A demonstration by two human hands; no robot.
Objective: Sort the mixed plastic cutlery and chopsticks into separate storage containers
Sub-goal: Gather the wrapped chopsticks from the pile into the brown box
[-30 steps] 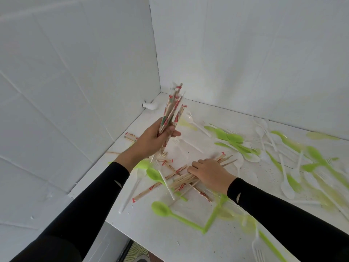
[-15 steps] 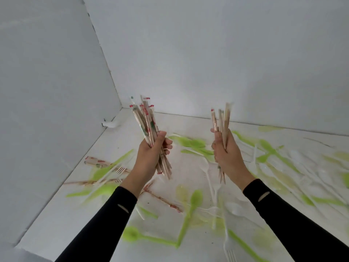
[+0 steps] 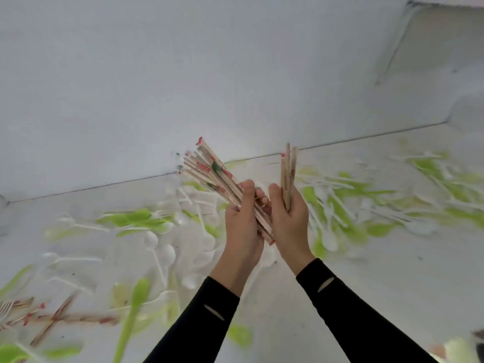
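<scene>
The white desk (image 3: 372,273) runs up against a plain white wall (image 3: 183,74), and the two meet in a thin dark seam; up in the far right corner a greyer panel (image 3: 440,35) is set at an angle. The desk is strewn with green spoons (image 3: 134,302) and white spoons (image 3: 165,254), much of it blurred. A few loose wrapped chopsticks (image 3: 55,317) lie crossed at the near left edge. Above the middle of the desk, the left hand (image 3: 242,229) is clenched round a bundle of paper-wrapped chopsticks (image 3: 209,172) that leans left. The right hand (image 3: 290,221), just beside it, grips a smaller upright bundle of bare chopsticks (image 3: 288,171). Both arms wear black sleeves (image 3: 204,320).
</scene>
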